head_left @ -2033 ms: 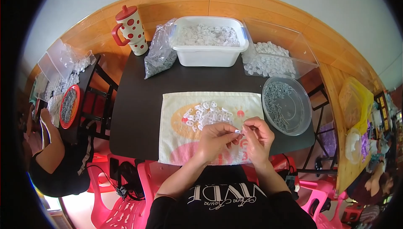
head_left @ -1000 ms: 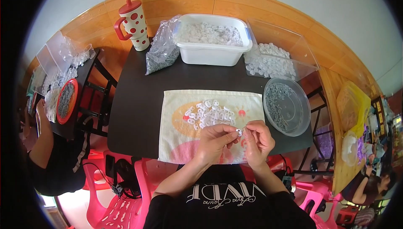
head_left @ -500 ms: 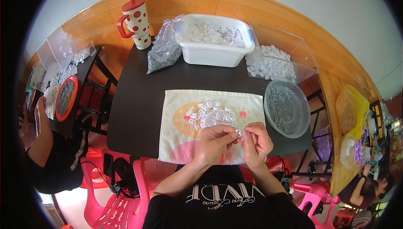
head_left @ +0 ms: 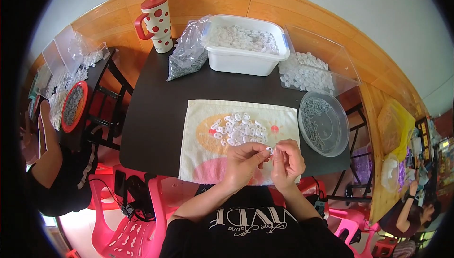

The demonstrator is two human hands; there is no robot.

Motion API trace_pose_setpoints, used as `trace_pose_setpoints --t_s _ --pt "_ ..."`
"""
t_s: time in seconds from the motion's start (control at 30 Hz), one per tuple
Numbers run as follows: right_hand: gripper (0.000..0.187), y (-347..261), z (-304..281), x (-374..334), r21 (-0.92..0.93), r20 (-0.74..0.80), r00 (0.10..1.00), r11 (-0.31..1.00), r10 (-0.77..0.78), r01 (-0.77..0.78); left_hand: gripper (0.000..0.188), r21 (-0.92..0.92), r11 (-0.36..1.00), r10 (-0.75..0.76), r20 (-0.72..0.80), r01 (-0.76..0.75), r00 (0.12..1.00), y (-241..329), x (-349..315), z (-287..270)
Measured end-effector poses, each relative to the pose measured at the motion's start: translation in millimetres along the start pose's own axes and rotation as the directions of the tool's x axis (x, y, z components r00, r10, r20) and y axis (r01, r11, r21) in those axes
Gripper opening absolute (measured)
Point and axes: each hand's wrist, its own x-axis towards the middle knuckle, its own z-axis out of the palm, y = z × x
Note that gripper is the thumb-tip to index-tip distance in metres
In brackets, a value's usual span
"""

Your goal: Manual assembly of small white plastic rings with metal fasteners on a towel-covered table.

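Observation:
My left hand (head_left: 247, 164) pinches a small white plastic piece with dark holes (head_left: 270, 150) between thumb and fingers, above the near edge of a cream towel (head_left: 285, 116). Close beside it, my right hand (head_left: 287, 164) has its thumb and fingertips pressed together at the same piece. Whatever the right fingertips grip is too small to make out. Just beyond both hands, a loose pile of similar white plastic pieces (head_left: 240, 129) lies on the towel. To the right stands a round clear tub (head_left: 336, 133) with thin grey screw-like pieces (head_left: 313, 116) inside.
Along the dark table's (head_left: 151, 116) back stand a red-dotted tumbler (head_left: 158, 24), a plastic bag of grey pieces (head_left: 187, 59), a white bin (head_left: 243, 63) of clear-white parts and a clear box of white parts (head_left: 306, 71). At left, another person's arm (head_left: 47, 149) is near a red plate (head_left: 84, 111).
Both hands stay together at the white piece, with only slight finger movement. The whole view has shifted a little. At far left, the other person's arm has moved.

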Motion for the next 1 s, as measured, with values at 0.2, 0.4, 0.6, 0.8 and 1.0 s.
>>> trace_pose_setpoints --t_s 0.2,0.4,0.6,0.8,1.0 --pt "0.015 4 3 -1 0.009 -0.011 0.998 0.998 -0.066 0.066 0.008 0.056 0.998 0.033 -0.014 -0.032 0.999 1 -2 2" --pt "0.013 6 -1 0 -0.003 0.048 0.996 0.997 -0.081 0.081 0.008 0.188 0.981 0.045 0.025 -0.049 0.999 7 0 -2" --pt "0.018 6 -12 -5 0.109 0.108 0.975 0.973 0.193 -0.205 0.007 0.131 0.991 -0.007 0.028 0.003 1.0 6 1 -5" --pt "0.024 5 -16 2 0.134 0.157 0.987 0.99 0.026 -0.047 0.008 0.115 0.993 -0.025 0.033 0.021 0.999 9 -1 -4" --pt "0.026 7 -14 -3 -0.041 0.209 0.976 0.997 -0.062 0.072 0.007 0.176 0.984 -0.033 0.04 0.026 0.999 11 -2 -4"
